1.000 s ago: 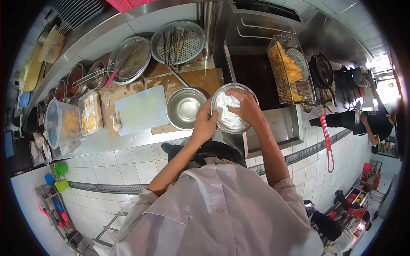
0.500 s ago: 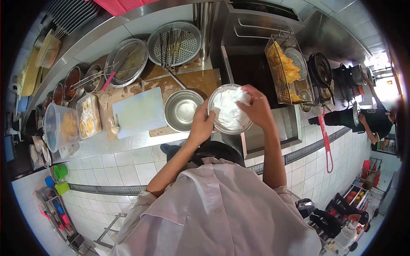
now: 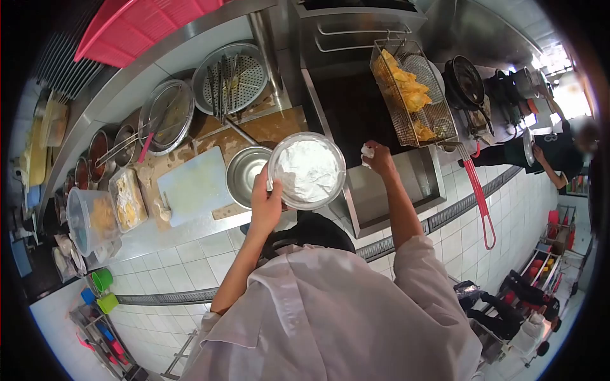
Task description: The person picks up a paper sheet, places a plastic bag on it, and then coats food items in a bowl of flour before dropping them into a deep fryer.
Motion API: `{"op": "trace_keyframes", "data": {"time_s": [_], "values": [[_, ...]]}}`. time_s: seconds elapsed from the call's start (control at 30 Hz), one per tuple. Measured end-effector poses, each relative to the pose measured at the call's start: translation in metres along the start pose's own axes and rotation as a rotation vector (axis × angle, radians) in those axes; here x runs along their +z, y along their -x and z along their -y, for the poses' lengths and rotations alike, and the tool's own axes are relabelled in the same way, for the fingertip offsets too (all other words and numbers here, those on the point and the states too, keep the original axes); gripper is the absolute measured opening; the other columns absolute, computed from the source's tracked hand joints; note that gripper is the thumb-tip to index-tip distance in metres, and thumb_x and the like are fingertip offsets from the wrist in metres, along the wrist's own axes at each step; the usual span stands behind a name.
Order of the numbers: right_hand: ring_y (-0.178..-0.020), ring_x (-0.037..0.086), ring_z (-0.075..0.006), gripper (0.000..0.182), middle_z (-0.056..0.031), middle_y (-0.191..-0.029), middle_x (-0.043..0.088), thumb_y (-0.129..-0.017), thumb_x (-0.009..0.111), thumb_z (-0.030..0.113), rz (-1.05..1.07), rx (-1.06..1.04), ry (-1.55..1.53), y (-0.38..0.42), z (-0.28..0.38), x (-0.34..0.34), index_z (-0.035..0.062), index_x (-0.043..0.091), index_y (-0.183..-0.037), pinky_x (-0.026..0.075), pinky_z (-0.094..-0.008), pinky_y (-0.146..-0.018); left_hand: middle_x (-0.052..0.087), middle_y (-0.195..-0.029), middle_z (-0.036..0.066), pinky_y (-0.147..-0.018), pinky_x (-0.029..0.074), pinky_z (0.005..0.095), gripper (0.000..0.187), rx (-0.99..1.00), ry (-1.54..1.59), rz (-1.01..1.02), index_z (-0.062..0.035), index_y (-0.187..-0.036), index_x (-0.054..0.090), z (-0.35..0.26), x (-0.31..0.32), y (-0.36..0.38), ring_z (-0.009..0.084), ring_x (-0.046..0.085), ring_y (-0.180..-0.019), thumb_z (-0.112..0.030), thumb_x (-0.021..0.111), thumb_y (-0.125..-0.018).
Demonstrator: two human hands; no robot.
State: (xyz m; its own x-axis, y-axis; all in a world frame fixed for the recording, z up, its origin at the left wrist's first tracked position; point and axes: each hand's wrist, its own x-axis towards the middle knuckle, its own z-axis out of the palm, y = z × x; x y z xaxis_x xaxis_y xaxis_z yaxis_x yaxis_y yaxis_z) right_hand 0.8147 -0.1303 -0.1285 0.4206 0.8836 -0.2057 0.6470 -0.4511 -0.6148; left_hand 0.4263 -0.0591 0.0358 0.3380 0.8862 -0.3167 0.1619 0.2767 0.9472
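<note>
A round bowl of white powder (image 3: pixel 308 170) is held at its left rim by my left hand (image 3: pixel 265 206), thumb over the edge. The bowl partly covers a metal saucepan (image 3: pixel 244 174) behind it. My right hand (image 3: pixel 380 159) is apart from the bowl, over the dark fryer vat (image 3: pixel 348 95), with its fingers closed round a white, powder-coated piece (image 3: pixel 366 152). What the piece is cannot be made out. To the right of the vat, a wire basket (image 3: pixel 397 120) holds yellow fried pieces (image 3: pixel 406 86).
Left of the saucepan lies a pale cutting board (image 3: pixel 194 185). Behind are a perforated pan with tongs (image 3: pixel 251 70) and a covered bowl (image 3: pixel 166 117). A red basket handle (image 3: pixel 478 197) juts toward the floor. At far right another person (image 3: pixel 553 149) holds a pan.
My right hand has left the bowl and moved right, over the vat, with the white piece. My left hand and the bowl shifted left in view, covering more of the saucepan.
</note>
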Motion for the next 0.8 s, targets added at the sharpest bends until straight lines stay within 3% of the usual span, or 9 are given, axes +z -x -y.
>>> {"op": "trace_keyframes", "data": {"time_s": [0.07,0.17,0.2,0.27,0.4,0.53,0.63,0.7,0.8], "values": [[-0.105,0.073,-0.0388,0.047,-0.0188,-0.110,0.075,-0.074,0.086,0.015,0.033,0.006,0.087,-0.012,0.000,0.010,0.0092,0.069,-0.117,0.060,-0.0449,-0.092,0.057,-0.135,0.014,-0.060,0.065,0.0294,0.047,-0.016,0.026,-0.014,-0.0070,-0.155,0.044,-0.004,-0.002,0.004,0.0200,0.071,-0.098,-0.012,0.051,-0.108],[-0.107,0.073,-0.0383,0.051,-0.0172,-0.111,0.075,-0.073,0.087,0.013,0.022,0.030,0.130,-0.017,0.000,0.021,0.0148,0.069,-0.120,0.061,-0.0463,-0.093,0.058,-0.134,0.014,-0.062,0.066,0.0302,0.048,-0.075,0.017,-0.029,-0.0070,-0.155,0.043,-0.014,-0.004,0.011,0.0192,0.072,-0.095,-0.012,0.050,-0.108],[-0.107,0.073,-0.0385,0.052,-0.0174,-0.111,0.075,-0.073,0.087,0.014,0.032,0.055,0.140,-0.020,0.000,0.022,0.0150,0.069,-0.121,0.061,-0.0462,-0.093,0.066,-0.130,0.014,-0.060,0.065,0.0320,0.052,-0.067,-0.028,-0.045,-0.0074,-0.158,0.040,-0.011,-0.007,0.011,0.0195,0.074,-0.090,-0.012,0.052,-0.108],[-0.108,0.072,-0.0388,0.054,-0.0179,-0.113,0.075,-0.073,0.088,0.015,0.057,0.104,0.161,-0.023,-0.001,0.027,0.0153,0.068,-0.123,0.061,-0.0461,-0.094,0.062,-0.132,0.015,-0.061,0.066,0.0310,0.050,-0.005,-0.013,-0.035,-0.0071,-0.157,0.041,-0.002,-0.009,0.009,0.0188,0.074,-0.088,-0.011,0.050,-0.108],[-0.115,0.071,-0.0346,0.062,-0.0195,-0.120,0.073,-0.075,0.089,0.017,-0.033,0.023,0.039,-0.020,-0.015,0.015,0.0057,0.065,-0.130,0.057,-0.0421,-0.099,0.060,-0.134,0.015,-0.062,0.066,0.0307,0.049,-0.048,0.021,-0.020,-0.0072,-0.156,0.041,-0.020,-0.008,0.014,0.0187,0.073,-0.091,-0.010,0.049,-0.108],[-0.118,0.070,-0.0338,0.064,-0.0231,-0.124,0.071,-0.083,0.085,0.016,-0.305,0.098,-0.336,0.053,-0.002,-0.036,0.0006,0.060,-0.140,0.055,-0.0384,-0.099,0.059,-0.135,0.015,-0.062,0.066,0.0314,0.050,-0.099,0.024,0.028,-0.0082,-0.157,0.040,-0.020,-0.010,0.013,0.0189,0.072,-0.095,-0.009,0.049,-0.108],[-0.111,0.073,-0.0284,0.047,-0.0191,-0.119,0.075,-0.088,0.080,0.012,-0.325,0.212,-0.028,0.146,0.027,-0.086,-0.0023,0.065,-0.130,0.056,-0.0377,-0.094,0.062,-0.134,0.014,-0.061,0.065,0.0312,0.052,-0.091,0.039,0.072,-0.0088,-0.158,0.039,-0.007,-0.009,0.014,0.0180,0.072,-0.094,-0.009,0.050,-0.108],[-0.104,0.074,-0.0231,0.034,-0.0162,-0.110,0.076,-0.091,0.074,0.007,-0.352,0.247,-0.190,0.200,0.033,-0.098,-0.0042,0.066,-0.123,0.057,-0.0336,-0.089,0.066,-0.130,0.012,-0.061,0.064,0.0302,0.053,-0.075,0.068,0.101,-0.0085,-0.159,0.038,-0.003,-0.002,0.013,0.0159,0.073,-0.090,-0.009,0.051,-0.107],[-0.097,0.075,-0.0235,0.031,-0.0155,-0.105,0.077,-0.092,0.073,0.006,-0.457,0.331,-0.214,0.254,0.028,-0.100,-0.0046,0.067,-0.120,0.058,-0.0338,-0.085,0.064,-0.134,0.011,-0.061,0.062,0.0281,0.053,-0.105,0.105,0.179,-0.0080,-0.159,0.040,-0.010,0.012,0.020,0.0150,0.072,-0.094,-0.007,0.051,-0.106]]}}
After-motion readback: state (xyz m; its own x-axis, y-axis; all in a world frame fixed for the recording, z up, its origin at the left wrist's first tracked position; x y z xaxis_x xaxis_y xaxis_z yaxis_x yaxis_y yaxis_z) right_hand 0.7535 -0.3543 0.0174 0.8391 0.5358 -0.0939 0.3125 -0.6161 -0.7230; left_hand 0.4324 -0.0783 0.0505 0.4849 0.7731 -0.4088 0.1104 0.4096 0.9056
